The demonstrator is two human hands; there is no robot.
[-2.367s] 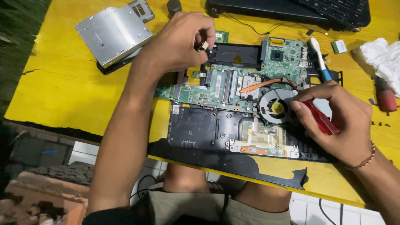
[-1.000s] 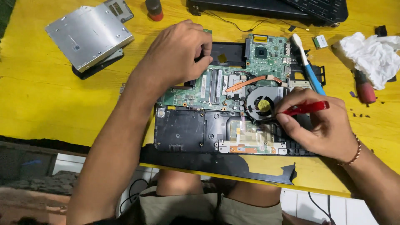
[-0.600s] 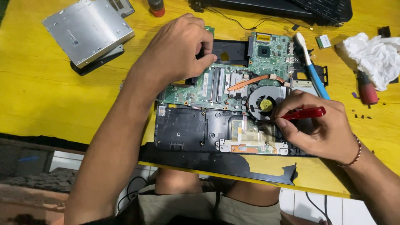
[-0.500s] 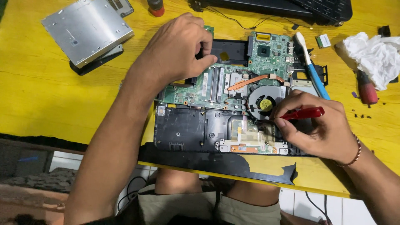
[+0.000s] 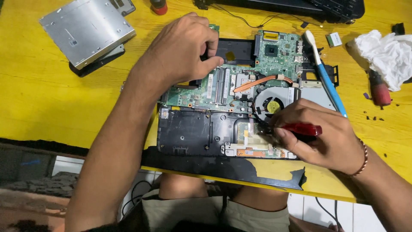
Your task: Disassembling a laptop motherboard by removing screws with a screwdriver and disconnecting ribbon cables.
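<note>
An opened laptop base [image 5: 189, 133] lies on the yellow table with its green motherboard [image 5: 223, 86] and round cooling fan [image 5: 272, 105] exposed. My left hand [image 5: 180, 51] rests on the upper left part of the motherboard, its thumb and fingers pinching at the board's edge. My right hand [image 5: 317, 137] grips a red-handled screwdriver [image 5: 302, 129], with the tip down on the board just below the fan. A copper heat pipe [image 5: 257, 81] runs from the fan toward the middle of the board.
A silver optical drive [image 5: 86, 30] lies at the table's far left. A blue-handled toothbrush [image 5: 324, 77] leans across the laptop's right side. Crumpled white tissue [image 5: 384, 53] and a red tool [image 5: 380, 92] sit at the right. A black laptop part [image 5: 300, 6] lies along the far edge.
My right hand has turned the screwdriver from pointing at the fan's hub to below the fan's lower edge. My left hand has stayed on the motherboard.
</note>
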